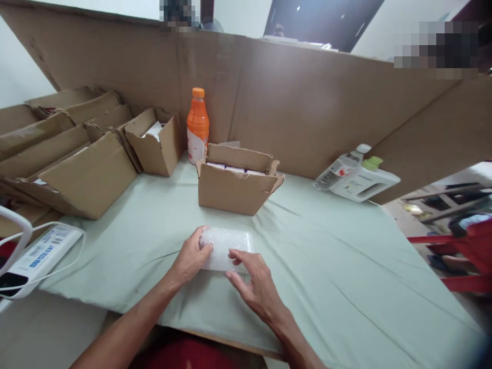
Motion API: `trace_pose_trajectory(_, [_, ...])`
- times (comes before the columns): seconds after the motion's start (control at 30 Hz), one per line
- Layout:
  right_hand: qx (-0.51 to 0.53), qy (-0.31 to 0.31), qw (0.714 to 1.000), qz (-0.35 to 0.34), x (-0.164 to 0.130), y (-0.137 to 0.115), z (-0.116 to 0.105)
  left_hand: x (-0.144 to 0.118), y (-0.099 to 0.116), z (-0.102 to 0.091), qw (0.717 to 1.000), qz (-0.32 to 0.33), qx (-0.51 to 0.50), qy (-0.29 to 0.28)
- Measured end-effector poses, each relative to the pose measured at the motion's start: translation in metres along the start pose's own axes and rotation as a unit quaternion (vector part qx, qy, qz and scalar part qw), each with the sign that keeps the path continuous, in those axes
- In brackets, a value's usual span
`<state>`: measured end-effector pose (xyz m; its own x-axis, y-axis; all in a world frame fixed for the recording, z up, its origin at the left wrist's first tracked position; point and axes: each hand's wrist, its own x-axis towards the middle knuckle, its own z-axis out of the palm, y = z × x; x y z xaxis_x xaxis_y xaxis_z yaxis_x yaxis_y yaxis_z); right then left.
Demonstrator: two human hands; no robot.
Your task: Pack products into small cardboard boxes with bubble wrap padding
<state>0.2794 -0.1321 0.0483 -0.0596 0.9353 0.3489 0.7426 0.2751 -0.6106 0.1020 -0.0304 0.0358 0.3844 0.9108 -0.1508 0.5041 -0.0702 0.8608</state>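
Note:
A bubble-wrapped packet [223, 251] lies near the front of the table, and its contents are blurred by the wrap. My left hand [196, 252] grips the packet's left end, with the thumb on top. At the packet's right side, my right hand [251, 282] has its fingers and thumb apart, fingertips at the wrap; whether they touch it I cannot tell. Just beyond stands an open cardboard box [230, 192] holding several white-and-purple packs, their tops showing over the rim.
An orange bottle [198, 125] stands behind the box. Several cardboard boxes [92, 174] fill the left side, with a white corded device [42, 256] in front. A water bottle [342, 166] and white jug [363, 182] lean by the cardboard wall [307, 113]. Green cloth [326, 246] covers the table.

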Motion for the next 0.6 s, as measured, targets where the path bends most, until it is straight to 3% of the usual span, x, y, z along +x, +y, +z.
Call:
trace_pose_trajectory(0.13, [-0.086,0.007,0.995,0.048,-0.003,0.027,-0.001,0.006,-0.008,-0.009,0.993,-0.033,0.114,0.028])
trace_pose_trajectory(0.33, [-0.159,-0.008,0.986,0.047,-0.005,0.049,0.016,0.001,-0.012,-0.016,0.973,-0.03,0.227,0.016])
trace_pose_trajectory(0.4, [-0.159,-0.004,0.986,0.039,-0.005,0.05,0.019,-0.005,-0.012,-0.019,0.964,0.001,0.26,0.055])
trace_pose_trajectory(0.5, [-0.159,-0.004,0.987,0.038,-0.006,0.051,0.021,-0.011,-0.007,-0.017,0.937,0.114,0.305,0.128])
trace_pose_trajectory(0.6, [-0.159,-0.007,0.986,0.044,-0.006,0.052,0.02,-0.011,-0.003,-0.004,0.925,0.183,0.328,0.061])
